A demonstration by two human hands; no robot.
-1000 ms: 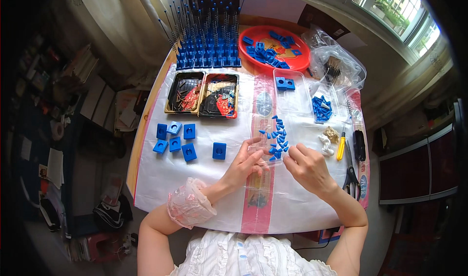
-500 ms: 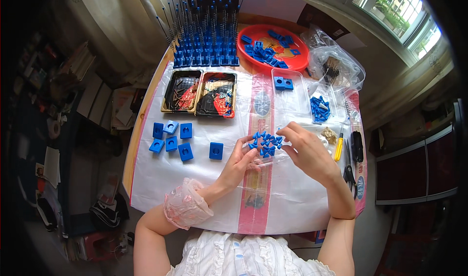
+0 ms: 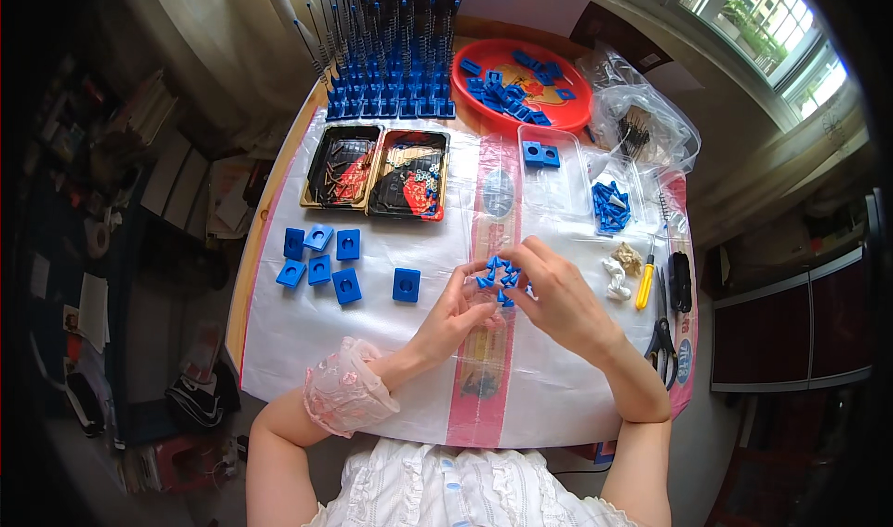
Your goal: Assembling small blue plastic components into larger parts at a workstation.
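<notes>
Small blue cone-shaped pieces (image 3: 502, 268) lie heaped between my hands in what looks like a clear plastic box, its walls faint against the sheet. My left hand (image 3: 454, 308) grips the box's left side, thumb toward me. From the right, my right hand (image 3: 563, 294) curls over the pieces, index finger at the far side and thumb at the near side. Its fingertips partly cover the heap, and whatever they hold is hidden. Left of my left hand lies a single blue square block (image 3: 406, 285) with a round recess, and several similar blocks (image 3: 319, 269) are grouped farther left.
Behind stand rows of blue bases with springs and rods (image 3: 391, 90), a red round tray (image 3: 575, 113) of blue parts, and two black trays (image 3: 372, 213). On the right are a clear box (image 3: 558, 192), blue pieces (image 3: 610, 207), a yellow-handled tool (image 3: 645, 290) and scissors (image 3: 661, 341).
My right hand has moved left and closer over the heap, covering more of it. My left hand has shifted slightly left. The whole view has shifted a little.
</notes>
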